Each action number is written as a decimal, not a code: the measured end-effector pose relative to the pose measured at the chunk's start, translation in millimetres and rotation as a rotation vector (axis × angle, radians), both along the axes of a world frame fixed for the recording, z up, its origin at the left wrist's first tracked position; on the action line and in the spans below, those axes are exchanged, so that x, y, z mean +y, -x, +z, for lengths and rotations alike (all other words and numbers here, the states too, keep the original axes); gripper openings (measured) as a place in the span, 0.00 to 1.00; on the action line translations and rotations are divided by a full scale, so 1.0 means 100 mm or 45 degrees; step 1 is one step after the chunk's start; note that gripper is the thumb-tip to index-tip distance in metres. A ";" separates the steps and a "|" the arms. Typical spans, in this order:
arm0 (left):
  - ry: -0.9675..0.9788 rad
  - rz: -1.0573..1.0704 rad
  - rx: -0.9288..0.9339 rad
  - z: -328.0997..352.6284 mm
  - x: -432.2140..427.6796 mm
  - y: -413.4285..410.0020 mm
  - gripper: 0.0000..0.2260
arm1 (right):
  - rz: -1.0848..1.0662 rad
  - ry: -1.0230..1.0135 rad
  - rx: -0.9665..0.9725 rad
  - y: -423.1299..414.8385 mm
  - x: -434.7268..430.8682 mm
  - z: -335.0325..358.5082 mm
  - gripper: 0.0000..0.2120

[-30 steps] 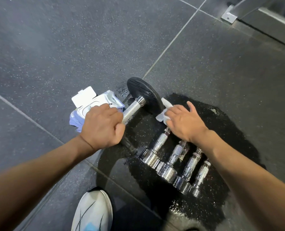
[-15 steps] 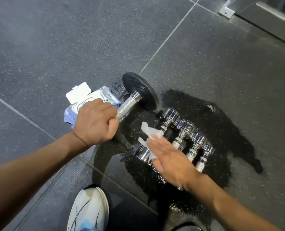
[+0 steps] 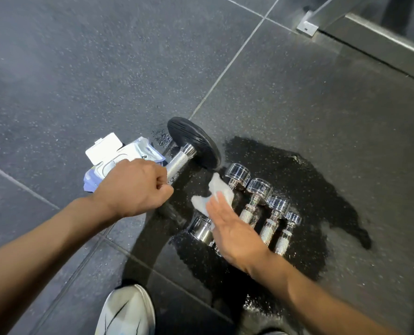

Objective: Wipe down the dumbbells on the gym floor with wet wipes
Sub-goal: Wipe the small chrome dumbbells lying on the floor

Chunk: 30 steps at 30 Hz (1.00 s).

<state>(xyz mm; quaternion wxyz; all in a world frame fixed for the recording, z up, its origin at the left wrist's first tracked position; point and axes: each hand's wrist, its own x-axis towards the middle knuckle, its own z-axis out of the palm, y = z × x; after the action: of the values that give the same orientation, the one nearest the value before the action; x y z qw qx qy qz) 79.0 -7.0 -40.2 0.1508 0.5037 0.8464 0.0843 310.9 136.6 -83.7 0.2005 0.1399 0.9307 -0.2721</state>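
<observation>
Fingers of my left hand (image 3: 133,187) curl tight round black dumbbell (image 3: 194,143) handle. My right hand (image 3: 235,235), fingers straight and together, presses wet wipe (image 3: 213,193) onto chrome dumbbells (image 3: 261,206), lying at 4 o'clock from black dumbbell. Wipes pack (image 3: 114,155) at 9 o'clock of it.

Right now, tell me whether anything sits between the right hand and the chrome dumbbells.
Only the wet wipe, held under the straight fingers of the right hand over the leftmost chrome dumbbell. Nothing else visible blocks it; the left hand grips the black-plated dumbbell beside it.
</observation>
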 end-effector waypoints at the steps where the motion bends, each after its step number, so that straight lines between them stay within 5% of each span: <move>1: 0.024 0.034 -0.054 0.03 0.05 -0.01 0.16 | 0.053 0.060 -0.019 -0.01 -0.01 0.03 0.27; 7: 0.107 -0.364 0.127 0.06 0.19 -0.25 0.17 | -0.022 -0.066 0.034 0.03 0.38 0.02 0.29; 10: 0.335 -0.523 0.139 0.03 0.17 -0.29 0.16 | -0.021 0.121 0.011 0.04 0.18 0.13 0.29; 14: 0.552 -0.560 0.145 0.08 0.21 -0.28 0.22 | 0.198 0.215 0.005 0.06 0.17 0.06 0.32; 18: 0.658 -0.572 0.104 0.08 0.23 -0.26 0.25 | 0.145 -0.199 0.199 0.09 0.50 -0.19 0.43; 21: 0.723 -0.584 0.089 0.07 0.26 -0.28 0.29 | 0.244 -0.025 0.202 0.09 0.40 -0.21 0.38; 25: 0.804 -0.597 0.096 0.09 0.31 -0.33 0.34 | 0.330 0.030 0.194 0.12 0.39 -0.15 0.46; 30: 0.848 -0.576 0.109 0.11 0.33 -0.39 0.34 | 0.070 0.006 0.287 0.22 0.48 -0.29 0.33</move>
<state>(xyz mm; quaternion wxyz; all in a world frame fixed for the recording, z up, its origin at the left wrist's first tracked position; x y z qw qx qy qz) 117.8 25.7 -29.6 0.2851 0.6039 0.7008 -0.2509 288.7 185.1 -112.3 0.1024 0.0826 0.9502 -0.2826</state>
